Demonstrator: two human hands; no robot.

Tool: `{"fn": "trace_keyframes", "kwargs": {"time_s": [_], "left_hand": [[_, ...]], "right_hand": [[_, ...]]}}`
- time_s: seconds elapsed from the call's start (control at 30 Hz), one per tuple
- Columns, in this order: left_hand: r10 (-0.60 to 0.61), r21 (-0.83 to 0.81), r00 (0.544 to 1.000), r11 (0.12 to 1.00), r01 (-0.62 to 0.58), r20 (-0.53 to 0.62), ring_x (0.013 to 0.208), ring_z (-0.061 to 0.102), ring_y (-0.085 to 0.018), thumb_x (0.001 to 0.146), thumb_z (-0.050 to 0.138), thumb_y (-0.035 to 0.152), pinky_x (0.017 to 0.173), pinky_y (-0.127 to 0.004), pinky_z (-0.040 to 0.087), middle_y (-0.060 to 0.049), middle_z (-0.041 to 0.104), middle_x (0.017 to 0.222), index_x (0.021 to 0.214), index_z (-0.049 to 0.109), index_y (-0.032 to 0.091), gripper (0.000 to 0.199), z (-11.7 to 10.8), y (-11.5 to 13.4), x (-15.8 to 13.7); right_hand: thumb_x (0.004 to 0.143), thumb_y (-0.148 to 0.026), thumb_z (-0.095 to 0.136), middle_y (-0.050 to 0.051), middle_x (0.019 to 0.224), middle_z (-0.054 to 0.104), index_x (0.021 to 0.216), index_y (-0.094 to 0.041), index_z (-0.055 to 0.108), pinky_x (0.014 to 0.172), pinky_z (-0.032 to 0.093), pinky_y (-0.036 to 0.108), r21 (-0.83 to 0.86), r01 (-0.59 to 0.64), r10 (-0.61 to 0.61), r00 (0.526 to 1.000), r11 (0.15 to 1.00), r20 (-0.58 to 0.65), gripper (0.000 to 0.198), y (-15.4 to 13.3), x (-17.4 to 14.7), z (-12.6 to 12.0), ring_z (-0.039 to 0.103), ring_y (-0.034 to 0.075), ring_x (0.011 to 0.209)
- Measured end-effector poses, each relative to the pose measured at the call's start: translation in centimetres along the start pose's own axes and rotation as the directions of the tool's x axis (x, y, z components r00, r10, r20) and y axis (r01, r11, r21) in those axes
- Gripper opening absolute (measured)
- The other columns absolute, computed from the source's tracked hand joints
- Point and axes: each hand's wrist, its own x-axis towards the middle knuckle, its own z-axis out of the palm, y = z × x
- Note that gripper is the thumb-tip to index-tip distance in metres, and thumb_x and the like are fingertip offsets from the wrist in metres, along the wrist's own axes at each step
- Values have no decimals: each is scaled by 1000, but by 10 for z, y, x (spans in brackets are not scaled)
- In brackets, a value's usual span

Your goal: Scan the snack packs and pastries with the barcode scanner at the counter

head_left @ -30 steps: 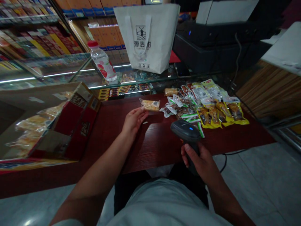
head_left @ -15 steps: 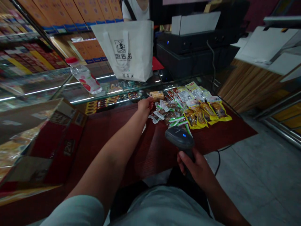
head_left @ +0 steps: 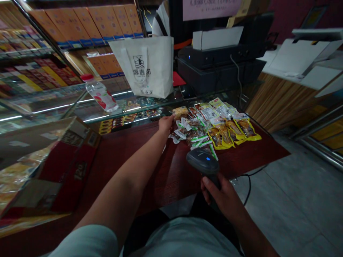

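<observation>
My right hand is wrapped round the handle of a dark barcode scanner, whose blue light glows on top. Stretched out across the table, my left hand has its fingers closed at the left end of a clear-wrapped tan snack pack. Small clear and green-edged snack packets lie in a heap just right of that hand. Beyond the scanner are yellow-edged vacuum packs of brown food, with flat pale printed packets behind them.
An open carton of wrapped goods stands at left on the dark red table. On the glass counter are a red-capped bottle, a white tote bag and a black cash drawer. A cable hangs beside the table's right edge.
The view has shifted slightly, so the counter items sit lower in the picture. The person behind the tote bag is less in view. Both hands keep nearly the same places.
</observation>
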Motion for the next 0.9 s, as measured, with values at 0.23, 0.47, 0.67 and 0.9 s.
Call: {"fn": "trace_keyframes", "kwargs": {"time_s": [0.23, 0.47, 0.67, 0.9], "left_hand": [[81, 30, 992, 996, -84, 92, 51, 44, -8, 67, 79, 38, 43, -19, 31, 1, 56, 66, 87, 64, 13, 36, -61, 9, -68], [211, 158, 967, 960, -233, 141, 59, 47, -9, 76, 73, 50, 52, -19, 38, 2, 56, 69, 108, 64, 16, 47, -146, 3, -155], [174, 215, 985, 962, -167, -14, 58, 46, -10, 78, 70, 51, 54, -21, 39, 2, 54, 70, 113, 62, 17, 49, -196, -13, -198], [227, 302, 966, 936, -182, -123, 60, 50, -14, 77, 70, 54, 56, -25, 43, 1, 58, 73, 114, 62, 19, 52, -236, -13, -218]], "right_hand": [[90, -60, 58, -4, 53, 53, 82, -17, 55, 49, 41, 22, 4, 6, -7, 1000, 1000, 27, 43, 2, 1, 9, 50, 10, 47], [87, -64, 59, -4, 58, 53, 86, -17, 53, 48, 40, 21, 38, 9, -13, 995, 999, 98, 48, 4, 10, 35, 48, 9, 48], [86, -65, 59, -3, 57, 55, 87, -16, 54, 49, 40, 22, -20, 37, -34, 987, 999, 158, 49, 2, 14, 56, 49, 10, 47], [86, -64, 59, -4, 54, 54, 86, -17, 54, 48, 38, 23, -72, 47, -34, 983, 996, 179, 48, -2, 14, 68, 49, 11, 46]]}}
